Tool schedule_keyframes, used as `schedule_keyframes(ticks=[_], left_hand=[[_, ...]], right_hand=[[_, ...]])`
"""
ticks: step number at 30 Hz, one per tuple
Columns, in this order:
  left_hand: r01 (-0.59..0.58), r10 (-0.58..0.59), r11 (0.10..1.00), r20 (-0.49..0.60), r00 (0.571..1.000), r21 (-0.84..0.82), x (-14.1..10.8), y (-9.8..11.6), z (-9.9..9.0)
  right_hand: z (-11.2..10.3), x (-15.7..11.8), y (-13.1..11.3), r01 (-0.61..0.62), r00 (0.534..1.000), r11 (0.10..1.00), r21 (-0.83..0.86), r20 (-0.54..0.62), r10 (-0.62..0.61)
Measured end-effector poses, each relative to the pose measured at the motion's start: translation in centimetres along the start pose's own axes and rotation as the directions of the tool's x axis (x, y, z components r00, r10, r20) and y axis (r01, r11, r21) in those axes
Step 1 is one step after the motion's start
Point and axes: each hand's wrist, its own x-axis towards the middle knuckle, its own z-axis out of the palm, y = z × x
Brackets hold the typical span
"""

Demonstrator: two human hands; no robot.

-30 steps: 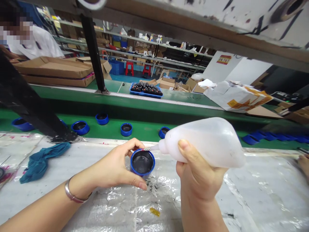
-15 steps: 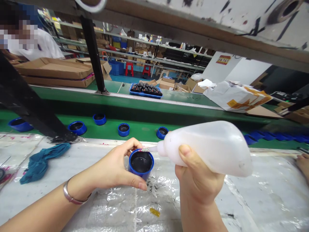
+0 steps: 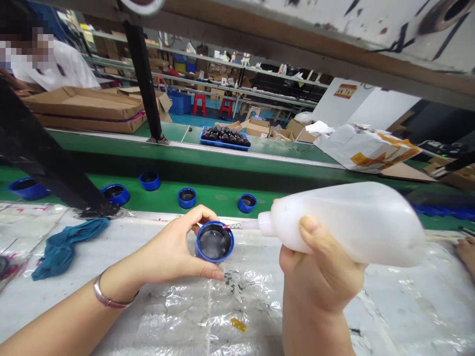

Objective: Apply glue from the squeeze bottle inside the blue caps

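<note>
While the left hand grips a round blue cap by its side, the cap's glossy black interior faces up toward the camera, ringed by a bright blue rim and held just above the bench. The tip of a thin metal needle nozzle reaches the rim from the right. It is fitted to a milky, translucent plastic squeeze bottle, clasped in the right hand and lying nearly on its side, with the thumb pressed on its flank. A silver bangle circles the left wrist. Beneath the hands, creased clear plastic sheeting covers the bench, with a small yellow scrap on it and a crumpled teal cloth to the left. Beyond the bench, matching blue caps sit apart in a row on a green conveyor belt. Farther back are a blue tray of black parts and flattened cardboard boxes, beside a co-worker in a white shirt. Another person's hand shows at the right edge.
</note>
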Motion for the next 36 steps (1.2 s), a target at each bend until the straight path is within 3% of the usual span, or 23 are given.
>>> schedule_keyframes(ticks=[4,8,19,27,30,32,36], left_hand=[[-0.109,0.112,0.992,-0.041,0.993,0.068,0.0,-0.4,-0.3],[-0.171,0.174,0.983,-0.054,0.983,0.064,-0.2,-0.9,-0.3],[-0.163,0.169,0.983,-0.067,0.983,0.083,-0.2,-0.7,-0.2],[-0.166,0.179,0.976,-0.087,0.980,0.140,-0.1,-0.7,-0.6],[-0.183,0.205,0.966,-0.109,0.973,0.185,0.0,-0.7,-1.0],[-0.166,0.195,0.960,-0.113,0.974,0.225,0.2,-0.6,-1.0],[-0.021,0.049,0.968,-0.108,0.993,0.250,0.8,-0.4,-1.6]], right_hand=[[0.0,0.1,-0.3,-0.071,0.997,0.997,0.040,0.019,0.070],[-0.1,-0.6,0.1,-0.170,0.973,0.985,0.040,0.168,0.161],[-0.4,-1.1,0.7,-0.247,0.925,0.968,0.053,0.310,0.219],[-0.7,-0.8,0.3,-0.210,0.920,0.977,0.034,0.344,0.186],[-0.6,-0.3,0.1,-0.157,0.951,0.987,0.034,0.276,0.142],[-0.4,0.0,0.1,-0.117,0.984,0.992,0.039,0.141,0.111],[-0.2,0.8,0.0,-0.140,0.985,0.990,0.034,-0.096,0.143]])
